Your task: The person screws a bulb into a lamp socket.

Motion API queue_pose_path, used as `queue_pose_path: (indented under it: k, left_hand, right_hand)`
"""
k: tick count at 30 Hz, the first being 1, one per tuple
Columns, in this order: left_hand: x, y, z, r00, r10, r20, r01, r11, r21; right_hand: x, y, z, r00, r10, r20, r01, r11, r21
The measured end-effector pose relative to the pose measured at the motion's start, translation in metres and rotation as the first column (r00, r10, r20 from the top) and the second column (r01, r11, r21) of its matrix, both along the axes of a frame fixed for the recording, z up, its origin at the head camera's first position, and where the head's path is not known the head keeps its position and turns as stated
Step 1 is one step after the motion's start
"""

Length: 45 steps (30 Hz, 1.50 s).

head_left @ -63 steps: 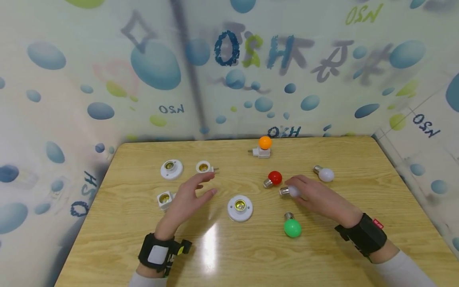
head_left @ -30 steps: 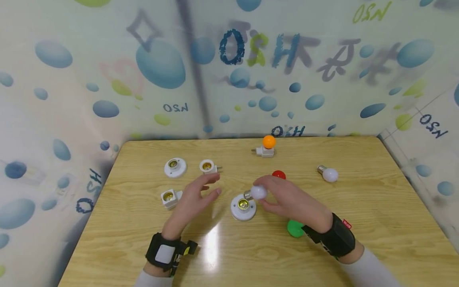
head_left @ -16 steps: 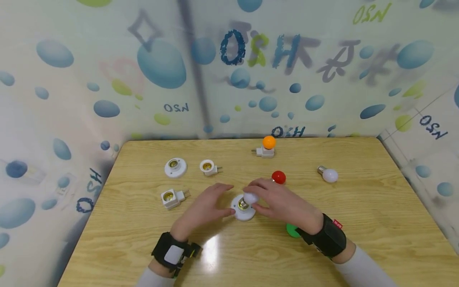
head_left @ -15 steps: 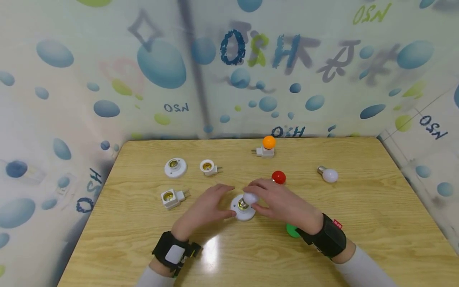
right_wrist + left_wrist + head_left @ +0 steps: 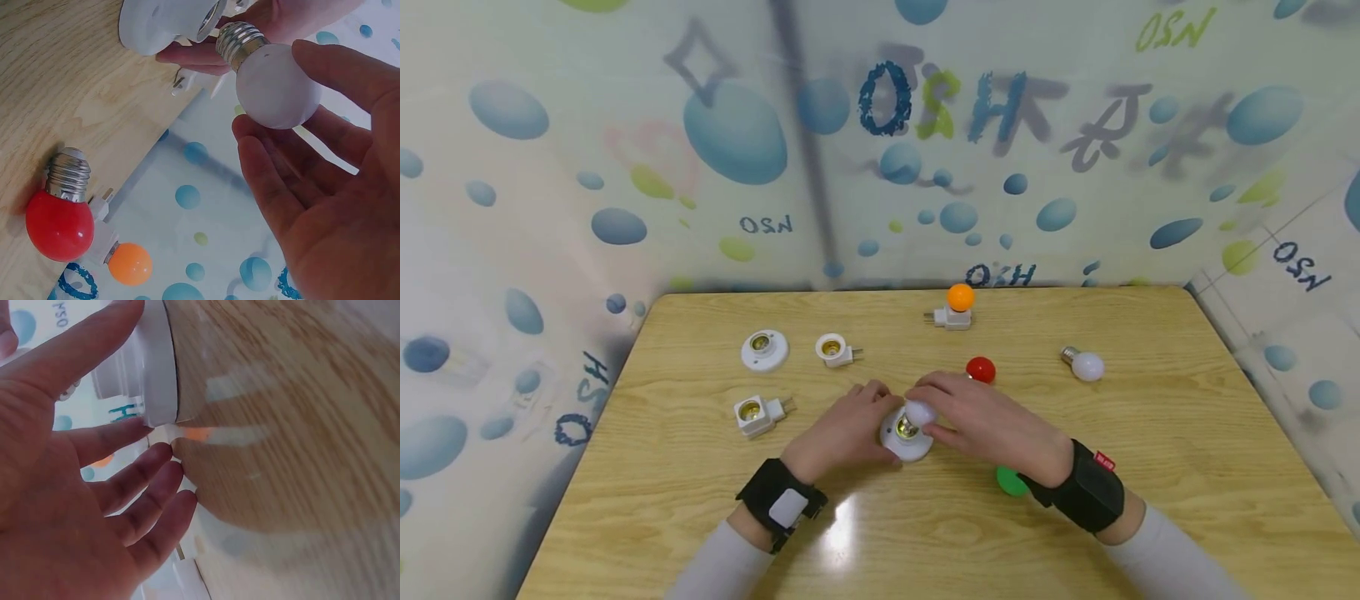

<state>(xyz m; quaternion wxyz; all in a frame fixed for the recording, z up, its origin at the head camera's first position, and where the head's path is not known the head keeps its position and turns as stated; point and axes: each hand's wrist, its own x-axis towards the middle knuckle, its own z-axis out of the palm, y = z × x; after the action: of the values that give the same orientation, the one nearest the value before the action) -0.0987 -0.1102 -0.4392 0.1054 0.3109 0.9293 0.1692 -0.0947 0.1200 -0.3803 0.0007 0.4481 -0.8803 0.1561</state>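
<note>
My right hand pinches a white light bulb by its globe, fingers on one side and thumb on the other. The bulb's metal screw end points down at the round white lamp holder, tilted, right at the mouth of its brass socket. My left hand grips the lamp holder's base from the left; in the left wrist view, thumb and index finger lie on its rim while the other fingers are spread loosely. A red bulb lies behind the right hand, and a green bulb is partly hidden by that wrist.
At the left of the wooden table stand another round lamp holder, a round plug-in socket and a square plug-in socket. An orange bulb sits in a plug-in socket at the back. Another white bulb lies at right.
The right hand has lifted the white bulb off the table and brought it left to the round lamp holder. The left hand has moved right and taken hold of the holder's base.
</note>
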Motion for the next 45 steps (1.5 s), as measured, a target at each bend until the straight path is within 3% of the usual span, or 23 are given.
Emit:
queue_pose_path:
  k: [7,14,18,27,37,40,45]
  left_hand:
    - [-0.001,0.001,0.003,0.999,-0.027,-0.02,0.026,0.999,-0.025]
    - [0.0,0.005,0.001,1.0,0.01,-0.016,-0.01,0.999,-0.04]
    - [0.0,0.01,-0.002,0.998,0.023,-0.064,-0.027,0.998,-0.058]
    - [0.002,0.019,-0.003,0.989,0.034,-0.147,-0.051,0.992,-0.115]
    - [0.002,0.018,-0.006,0.982,0.032,-0.184,-0.05,0.994,-0.098]
    - [0.002,0.017,-0.007,0.98,0.022,-0.2,-0.045,0.993,-0.109]
    - [0.002,0.018,-0.006,0.982,0.034,-0.187,-0.056,0.992,-0.112]
  right_hand:
    - [-0.003,-0.004,-0.005,0.997,0.07,-0.035,-0.069,0.998,0.008]
    - [-0.003,-0.007,-0.007,0.996,0.083,-0.015,-0.082,0.995,0.055]
    - [-0.002,-0.007,-0.007,0.995,0.09,-0.032,-0.087,0.992,0.087]
    - [-0.003,-0.003,-0.008,0.998,0.042,-0.044,-0.037,0.993,0.109]
    - [-0.009,-0.007,-0.015,0.988,-0.011,-0.152,0.033,0.989,0.146]
    - [-0.01,-0.008,-0.015,0.994,-0.031,-0.101,0.046,0.986,0.157]
    - [-0.009,-0.002,-0.009,0.998,-0.008,0.068,-0.001,0.991,0.132]
